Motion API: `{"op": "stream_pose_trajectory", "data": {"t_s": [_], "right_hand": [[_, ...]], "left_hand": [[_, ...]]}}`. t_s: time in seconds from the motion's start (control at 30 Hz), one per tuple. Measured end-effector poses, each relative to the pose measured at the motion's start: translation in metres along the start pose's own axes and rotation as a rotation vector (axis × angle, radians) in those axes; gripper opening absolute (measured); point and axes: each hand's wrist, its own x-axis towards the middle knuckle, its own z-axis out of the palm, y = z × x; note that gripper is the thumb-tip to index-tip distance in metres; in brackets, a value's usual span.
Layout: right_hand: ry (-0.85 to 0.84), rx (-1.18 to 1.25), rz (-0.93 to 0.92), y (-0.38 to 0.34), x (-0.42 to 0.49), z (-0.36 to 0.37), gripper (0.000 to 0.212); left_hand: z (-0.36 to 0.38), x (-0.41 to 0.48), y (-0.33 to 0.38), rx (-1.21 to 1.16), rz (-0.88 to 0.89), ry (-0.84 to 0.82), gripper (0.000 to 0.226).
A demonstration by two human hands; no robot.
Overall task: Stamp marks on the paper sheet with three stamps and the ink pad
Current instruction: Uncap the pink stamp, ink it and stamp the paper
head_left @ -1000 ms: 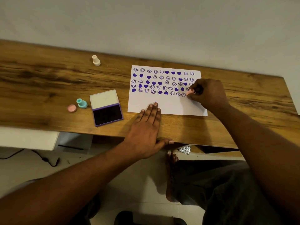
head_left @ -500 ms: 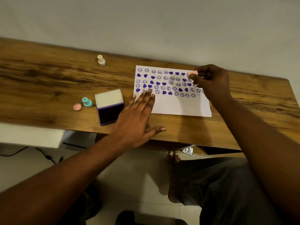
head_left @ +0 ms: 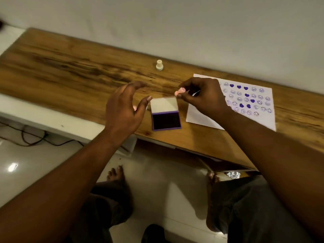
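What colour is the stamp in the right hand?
Pale pink stamp, pinched in the right hand; head view, the only one.

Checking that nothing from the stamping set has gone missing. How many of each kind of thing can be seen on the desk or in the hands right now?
Stamps: 2, a cream stamp standing on the desk and a pink stamp in the right hand
Ink pad: 1, open
Paper sheet: 1
Total: 4
The left hand may hide more.

It looks like a home room: brown wooden tabletop (head_left: 70,71) against plain white wall (head_left: 175,23), bare feet (head_left: 115,174) at 6 o'clock on glossy tiled floor (head_left: 35,163).
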Motion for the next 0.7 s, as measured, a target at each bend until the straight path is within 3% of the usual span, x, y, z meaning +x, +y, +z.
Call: {"op": "stream_pose_trajectory", "data": {"t_s": [0.13, 0.27, 0.43, 0.7], "right_hand": [[-0.082, -0.058, -0.043, -0.021, 0.008, 0.034, 0.028], [-0.048, -0.04, -0.122, -0.044, 0.013, 0.058, 0.026], [-0.047, -0.028, -0.199, -0.067, 0.022, 0.084, 0.028], [-0.133, -0.229, -0.202, -0.08, 0.032, 0.114, 0.022]], "left_hand": [[-0.012, -0.002, -0.038, 0.068, -0.101, -0.031, 0.022], [-0.015, -0.003, -0.068, 0.014, -0.33, -0.181, 0.043], [-0.008, -0.004, -0.077, 0.168, -0.294, -0.259, 0.064], [0.002, -0.009, -0.083, 0.214, -0.314, -0.256, 0.056]]}}
